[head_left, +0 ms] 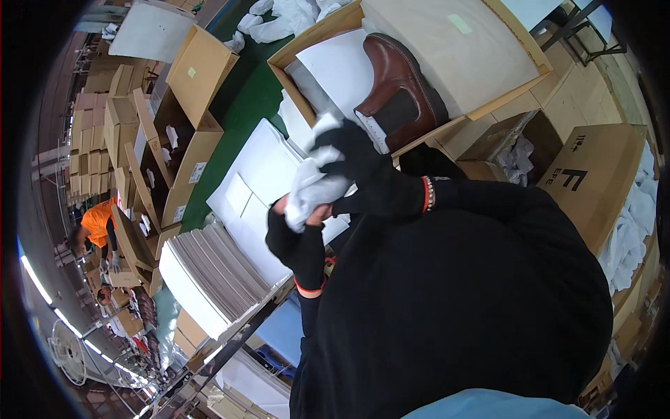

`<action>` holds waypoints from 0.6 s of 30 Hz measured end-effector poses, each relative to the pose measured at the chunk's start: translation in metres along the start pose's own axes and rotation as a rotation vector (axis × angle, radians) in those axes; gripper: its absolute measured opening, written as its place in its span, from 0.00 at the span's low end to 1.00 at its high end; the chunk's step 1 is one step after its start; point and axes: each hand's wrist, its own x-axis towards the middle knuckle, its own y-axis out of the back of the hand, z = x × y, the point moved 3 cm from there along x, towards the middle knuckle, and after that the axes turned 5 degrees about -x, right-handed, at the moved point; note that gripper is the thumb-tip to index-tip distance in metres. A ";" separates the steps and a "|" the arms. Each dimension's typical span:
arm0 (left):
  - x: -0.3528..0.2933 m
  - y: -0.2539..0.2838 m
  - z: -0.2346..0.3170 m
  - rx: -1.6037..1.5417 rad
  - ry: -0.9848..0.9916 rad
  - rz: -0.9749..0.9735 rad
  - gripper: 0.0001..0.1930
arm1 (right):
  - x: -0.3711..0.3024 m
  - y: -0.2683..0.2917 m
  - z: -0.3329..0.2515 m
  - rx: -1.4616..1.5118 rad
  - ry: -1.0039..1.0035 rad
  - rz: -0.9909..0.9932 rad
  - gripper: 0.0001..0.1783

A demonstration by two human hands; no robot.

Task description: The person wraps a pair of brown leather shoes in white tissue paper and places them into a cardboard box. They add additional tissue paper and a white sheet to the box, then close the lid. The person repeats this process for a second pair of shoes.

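Observation:
A bunch of crumpled white tissue paper (pixel 307 192) is between my two hands, partly smeared by motion. My left hand (pixel 296 234), in a black fingerless glove, is closed round its lower end. Over the upper part curls my right hand (pixel 359 164), gloved in black too, its fingers partly blurred. Just beyond them stands an open cardboard box (pixel 317 35) lined with white paper. A brown leather ankle boot (pixel 384 66) with a dark elastic side panel lies in it. Flat white sheets (pixel 255 157) are spread on the table under my hands.
A thick stack of paper sheets (pixel 216 276) sits at the table's near left edge. Open shoe boxes (pixel 185 164) line the green surface (pixel 241 84) farther left. To my right are cartons (pixel 593 167) with crumpled paper. A person in orange (pixel 98 220) works at far left.

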 end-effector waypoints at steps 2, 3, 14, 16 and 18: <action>0.004 -0.001 0.003 -0.212 -0.072 0.201 0.15 | 0.002 0.000 0.015 -0.004 -0.217 0.092 0.58; 0.009 -0.003 0.008 -0.144 -0.132 0.205 0.15 | 0.004 -0.007 0.026 0.172 -0.286 0.107 0.58; 0.010 0.006 -0.045 0.018 -0.074 0.188 0.26 | 0.021 -0.024 -0.001 0.758 -0.380 -0.266 0.39; 0.008 0.001 -0.050 0.058 -0.171 0.259 0.25 | 0.011 -0.034 0.005 0.635 -0.385 -0.234 0.39; 0.006 0.005 -0.043 0.063 -0.250 0.228 0.24 | 0.004 -0.039 0.011 0.606 -0.365 -0.269 0.37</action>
